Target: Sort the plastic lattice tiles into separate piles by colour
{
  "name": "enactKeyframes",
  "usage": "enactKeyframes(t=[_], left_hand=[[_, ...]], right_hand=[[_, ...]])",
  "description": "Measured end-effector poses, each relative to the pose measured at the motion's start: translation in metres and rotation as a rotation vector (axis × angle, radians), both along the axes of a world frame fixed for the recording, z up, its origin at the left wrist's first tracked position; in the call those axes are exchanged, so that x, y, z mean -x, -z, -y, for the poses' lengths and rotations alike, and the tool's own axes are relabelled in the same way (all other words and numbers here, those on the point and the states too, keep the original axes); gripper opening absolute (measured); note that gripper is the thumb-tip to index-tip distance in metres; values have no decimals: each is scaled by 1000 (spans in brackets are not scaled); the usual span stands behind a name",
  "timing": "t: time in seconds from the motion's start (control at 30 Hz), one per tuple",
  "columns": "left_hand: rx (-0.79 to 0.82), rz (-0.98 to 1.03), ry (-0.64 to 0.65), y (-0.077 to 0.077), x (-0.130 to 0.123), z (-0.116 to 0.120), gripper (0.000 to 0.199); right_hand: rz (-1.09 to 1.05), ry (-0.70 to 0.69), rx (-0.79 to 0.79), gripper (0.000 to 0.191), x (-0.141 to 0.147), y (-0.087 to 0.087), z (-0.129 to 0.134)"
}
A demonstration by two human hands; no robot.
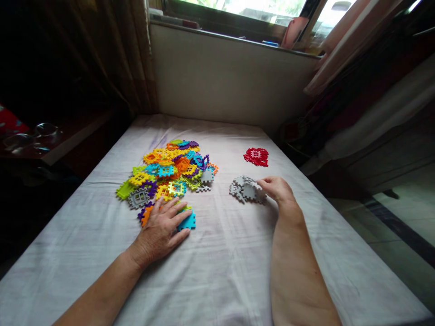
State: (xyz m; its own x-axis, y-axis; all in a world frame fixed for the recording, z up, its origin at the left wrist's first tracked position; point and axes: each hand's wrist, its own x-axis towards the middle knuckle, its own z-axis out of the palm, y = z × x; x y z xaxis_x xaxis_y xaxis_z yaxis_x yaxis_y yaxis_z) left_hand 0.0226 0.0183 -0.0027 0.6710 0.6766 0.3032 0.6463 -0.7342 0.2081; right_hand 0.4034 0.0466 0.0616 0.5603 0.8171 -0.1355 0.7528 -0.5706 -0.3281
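A heap of multicoloured interlocking plastic pieces (181, 165) lies on the white cloth left of centre. My left hand (163, 228) rests flat with fingers spread over the heap's near edge, touching orange pieces and a blue piece (187, 221). A grey window-shaped piece (138, 198) sits at the heap's left side, and a grey piece (207, 175) at its right. My right hand (277, 188) pinches the edge of a grey piece at the right side of a small grey pile (246, 189). Beyond that pile is a group of red pieces (256, 156).
The cloth-covered table (224, 271) ends at a pale wall (224, 77) below a window. Curtains (115, 54) hang at the left. Glasses (45, 130) lie on a dark side surface at the far left. Fabric hangs on the right.
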Motion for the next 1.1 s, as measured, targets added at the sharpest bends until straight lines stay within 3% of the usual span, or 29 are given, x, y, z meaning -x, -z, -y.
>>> enactKeyframes(t=[0.17, 0.27, 0.33, 0.47, 0.63, 0.73, 0.93, 1.1], left_hand=[[-44, 33, -97, -1, 5, -2, 37], [-61, 44, -93, 1, 6, -3, 35], [-74, 55, -82, 3, 6, -2, 33], [-72, 70, -67, 6, 6, -3, 34], [-49, 75, -62, 5, 7, -5, 37], [-47, 83, -67, 5, 6, -4, 35], [-30, 89, -61, 5, 7, -4, 35], [-18, 81, -57, 6, 9, -6, 35]], right_hand=[[39, -51, 50, 26, 6, 0, -5], [92, -148, -111, 36, 30, -4, -11], [102, -293, -243, 39, 58, -2, -17], [76, -509, -337, 45, 116, 22, -29], [95, -550, -310, 46, 146, 46, -31], [88, -537, -302, 38, 144, 42, -30], [28, -489, -281, 32, 112, 15, -28], [-36, -223, -255, 38, 50, -1, -20]])
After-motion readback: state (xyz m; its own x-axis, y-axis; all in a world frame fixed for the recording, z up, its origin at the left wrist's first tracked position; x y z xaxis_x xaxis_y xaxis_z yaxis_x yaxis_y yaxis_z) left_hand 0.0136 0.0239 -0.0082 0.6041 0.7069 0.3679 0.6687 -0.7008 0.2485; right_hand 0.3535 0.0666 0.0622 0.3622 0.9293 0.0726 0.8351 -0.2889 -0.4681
